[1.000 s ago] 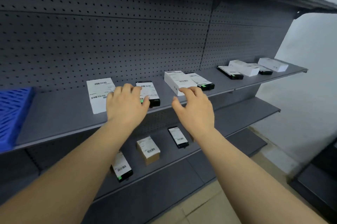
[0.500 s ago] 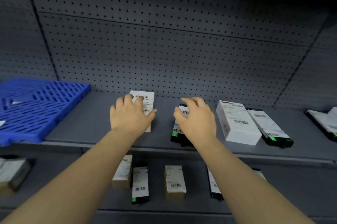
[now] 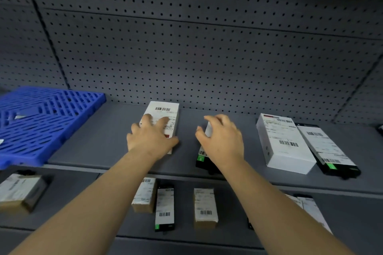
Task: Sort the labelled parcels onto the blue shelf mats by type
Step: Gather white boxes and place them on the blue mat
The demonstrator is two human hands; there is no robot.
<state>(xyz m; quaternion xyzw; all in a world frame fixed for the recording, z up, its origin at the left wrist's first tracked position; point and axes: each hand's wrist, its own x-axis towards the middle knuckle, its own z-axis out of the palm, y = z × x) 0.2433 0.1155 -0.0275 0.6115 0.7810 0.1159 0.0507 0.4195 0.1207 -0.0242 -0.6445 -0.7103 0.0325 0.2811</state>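
The left hand (image 3: 152, 137) is laid with spread fingers on the white labelled parcel (image 3: 163, 116); the right hand (image 3: 220, 140) is curled around the black parcel (image 3: 204, 156). Both parcels lie on the shelf (image 3: 99, 142), beside the blue mat (image 3: 41, 122). If lifted together, one parcel may be dropped or the types mixed.

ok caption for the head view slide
Left hand on a white parcel, right hand gripping a black one, beside the blue mat.
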